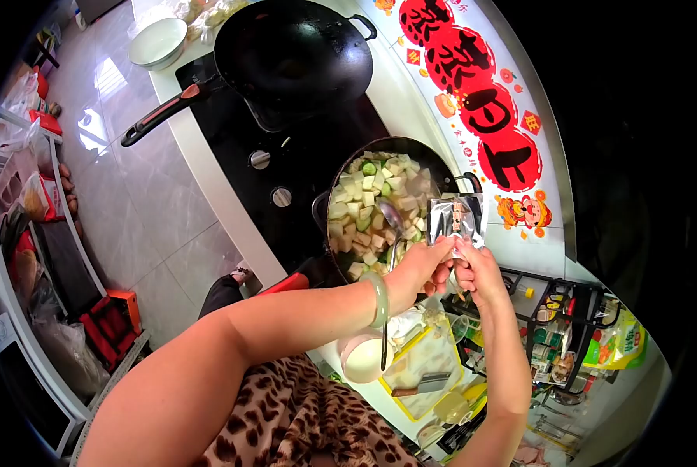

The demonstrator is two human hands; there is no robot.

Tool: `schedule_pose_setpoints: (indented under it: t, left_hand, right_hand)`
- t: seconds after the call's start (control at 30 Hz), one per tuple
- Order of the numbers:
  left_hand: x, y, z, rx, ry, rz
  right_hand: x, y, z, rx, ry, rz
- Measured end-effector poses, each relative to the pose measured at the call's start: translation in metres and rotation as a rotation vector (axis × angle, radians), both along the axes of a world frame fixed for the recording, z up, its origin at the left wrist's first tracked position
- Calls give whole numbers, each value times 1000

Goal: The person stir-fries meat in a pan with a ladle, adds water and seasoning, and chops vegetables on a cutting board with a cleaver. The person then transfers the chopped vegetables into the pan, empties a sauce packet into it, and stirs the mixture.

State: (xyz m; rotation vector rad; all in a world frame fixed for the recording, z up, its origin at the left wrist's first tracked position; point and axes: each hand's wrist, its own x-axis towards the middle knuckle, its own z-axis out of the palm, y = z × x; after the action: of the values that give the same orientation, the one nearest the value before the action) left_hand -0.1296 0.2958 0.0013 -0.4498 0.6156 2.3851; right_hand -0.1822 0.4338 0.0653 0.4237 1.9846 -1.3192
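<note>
A shiny silver and black packet (pixel 456 218) is pinched at its near edge between both hands, over the right rim of the pot. My left hand (pixel 420 268), with a pale green bangle at the wrist, has its fingers closed on the packet's left side. My right hand (pixel 477 272) grips it just beside, thumbs almost touching. Below and to the left, the dark pot (pixel 334 253) holds pale diced chunks (pixel 356 194) and green pieces. A metal spoon (pixel 390 215) rests in the pot, its handle passing behind my left wrist.
A black wok (pixel 294 54) stands farther back on the stove (pixel 232 144), its handle pointing left. A white bowl (pixel 159 43) is at the back left. Nearer are a cutting board (pixel 422 362) with a knife (pixel 420 385), a pale bowl (pixel 364 359) and a rack (pixel 558 300) of bottles.
</note>
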Motion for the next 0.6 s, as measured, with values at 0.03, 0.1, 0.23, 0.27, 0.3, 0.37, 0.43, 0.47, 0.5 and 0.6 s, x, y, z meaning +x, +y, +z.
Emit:
schedule_pose_setpoints:
  t: [0.03, 0.1, 0.23, 0.27, 0.3, 0.37, 0.43, 0.47, 0.5, 0.6]
  left_hand:
    - [-2, -2, -2, 1, -3, 3]
    - [-10, -8, -8, 61, 48, -92]
    - [-13, -9, -7, 116, 98, -150]
    - [-10, -6, -4, 131, 55, -128]
    - [-7, -3, -3, 154, 56, -108]
    - [-6, 3, 0, 73, 99, -100]
    - [-3, 11, 1, 80, 92, -66]
    - [-3, 13, 1, 86, 84, -32]
    - [-4, 13, 3, 88, 81, -30]
    - [-5, 10, 10, 61, -17, 37]
  right_hand:
    - [-2, 3, 2, -4, -15, -14]
    - [-5, 6, 6, -23, -41, -19]
    - [-15, 17, 13, 34, -195, 74]
    - [-14, 18, 16, 20, -186, 134]
    - [-14, 16, 21, 5, -179, 194]
    - [-23, 14, 31, -47, -230, 236]
    - [-27, 10, 36, 59, -222, 226]
    - [-26, 10, 31, 76, -209, 241]
    - [-24, 8, 27, 78, -212, 242]
    - [-13, -5, 12, 73, -131, 139]
